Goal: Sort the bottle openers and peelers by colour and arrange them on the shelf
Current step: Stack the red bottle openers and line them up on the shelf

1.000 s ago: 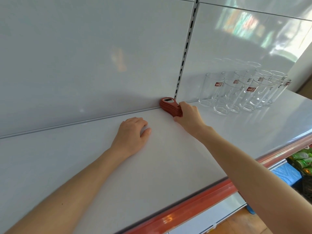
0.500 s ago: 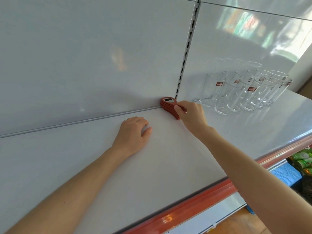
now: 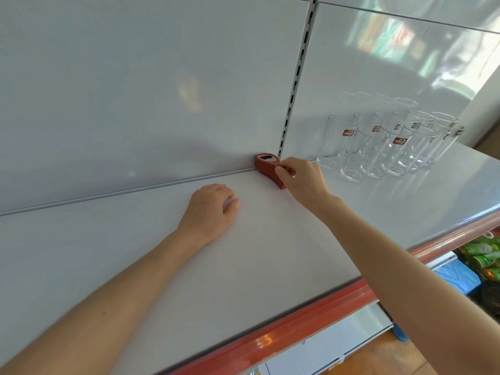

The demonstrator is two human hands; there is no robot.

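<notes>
The right hand (image 3: 303, 181), pinching the stacked red bottle openers (image 3: 266, 165), should press them squarely against the far panel (image 3: 162, 104).

So the shelf (image 3: 270, 253) I had in view was a plain white deck with a red strip (image 3: 270, 339) along its front edge and a white back panel (image 3: 135, 104) behind it. Right at the back, tucked by the slotted upright (image 3: 296, 77), sat a stack of red bottle openers (image 3: 266, 167), handles angled toward the front. Well off to the right stood a tight cluster of clear drinking glasses (image 3: 378, 147) with little red labels, all upright. The left hand (image 3: 209, 212) lay palm-down on the bare white, just left of the openers
</notes>
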